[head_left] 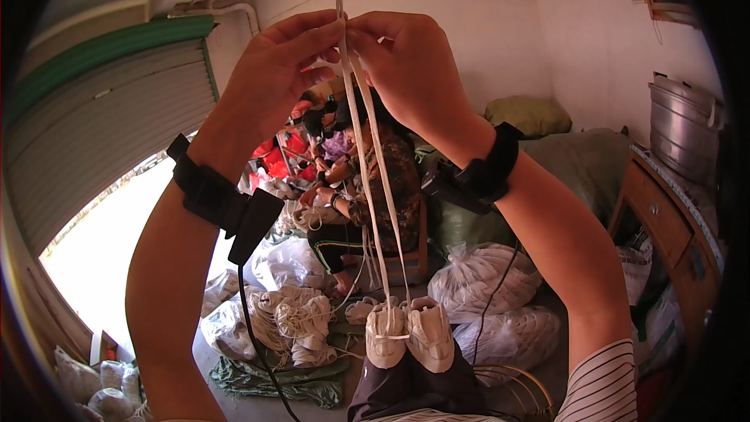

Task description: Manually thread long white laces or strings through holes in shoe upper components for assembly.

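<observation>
A pale flat shoelace (367, 148) runs in two strands from my raised hands down to a pair of small cream shoes. Between its fingertips my left hand (293, 51) pinches the lace near its upper ends. My right hand (406, 55) is closed at the same spot, its fingertips against the lace. Both strands are stretched nearly straight. The left shoe (386, 336) and the right shoe (430, 334) rest side by side on my dark-trousered lap, toes toward me. A strand enters each shoe's opening. Black bands with cables sit on both my wrists.
Ahead, a seated person (383, 180) in a camouflage top handles shoes. Heaped shoes (297, 320) and clear bags of shoes (484, 281) cover the floor. Large green sacks (578, 172), a wooden cabinet (664, 219) and a metal pot (681, 125) stand right; a half-raised roller shutter (109, 117) is left.
</observation>
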A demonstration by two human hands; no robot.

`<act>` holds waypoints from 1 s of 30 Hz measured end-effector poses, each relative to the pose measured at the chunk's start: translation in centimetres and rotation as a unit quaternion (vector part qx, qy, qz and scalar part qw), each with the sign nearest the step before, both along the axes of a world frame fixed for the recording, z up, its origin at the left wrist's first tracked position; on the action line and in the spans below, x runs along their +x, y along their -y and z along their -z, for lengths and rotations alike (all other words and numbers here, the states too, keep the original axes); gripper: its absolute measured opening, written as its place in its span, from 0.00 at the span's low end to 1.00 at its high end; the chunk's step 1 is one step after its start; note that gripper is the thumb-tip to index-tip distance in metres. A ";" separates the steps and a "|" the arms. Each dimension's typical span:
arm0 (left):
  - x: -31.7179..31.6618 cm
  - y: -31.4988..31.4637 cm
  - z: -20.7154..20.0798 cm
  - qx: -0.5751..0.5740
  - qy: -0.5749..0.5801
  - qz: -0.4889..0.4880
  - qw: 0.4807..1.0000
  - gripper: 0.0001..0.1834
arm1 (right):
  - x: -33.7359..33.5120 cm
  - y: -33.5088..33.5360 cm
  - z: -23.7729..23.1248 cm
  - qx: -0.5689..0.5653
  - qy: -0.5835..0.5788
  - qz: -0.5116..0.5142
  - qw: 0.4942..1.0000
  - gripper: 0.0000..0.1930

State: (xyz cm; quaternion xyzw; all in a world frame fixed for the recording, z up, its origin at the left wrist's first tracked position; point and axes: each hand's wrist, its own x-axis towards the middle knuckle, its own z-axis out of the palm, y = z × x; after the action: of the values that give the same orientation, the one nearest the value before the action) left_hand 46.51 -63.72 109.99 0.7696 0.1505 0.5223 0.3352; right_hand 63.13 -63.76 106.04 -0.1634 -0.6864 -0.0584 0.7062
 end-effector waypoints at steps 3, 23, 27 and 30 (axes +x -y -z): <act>-0.2 0.1 0.1 0.006 -0.003 -0.004 1.000 0.15 | 0.0 0.6 0.1 -0.038 0.028 -0.014 0.999 0.12; -1.1 -0.8 0.4 -0.024 -0.003 0.048 0.999 0.13 | -1.0 -0.8 0.8 -0.033 -0.019 -0.091 0.995 0.12; -1.2 -0.5 0.3 -0.023 -0.013 0.049 0.998 0.13 | -1.1 -1.0 0.8 -0.025 -0.017 -0.087 0.996 0.12; -1.3 -0.7 0.3 -0.024 -0.014 0.049 0.998 0.13 | -1.1 -1.4 0.9 -0.059 -0.009 -0.121 0.991 0.12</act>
State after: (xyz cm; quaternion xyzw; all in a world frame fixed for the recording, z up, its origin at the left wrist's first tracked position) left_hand 45.21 -63.01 109.67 0.7751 0.1302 0.4903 0.3767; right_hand 61.99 -62.36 105.13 -0.1214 -0.6969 0.0696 0.7034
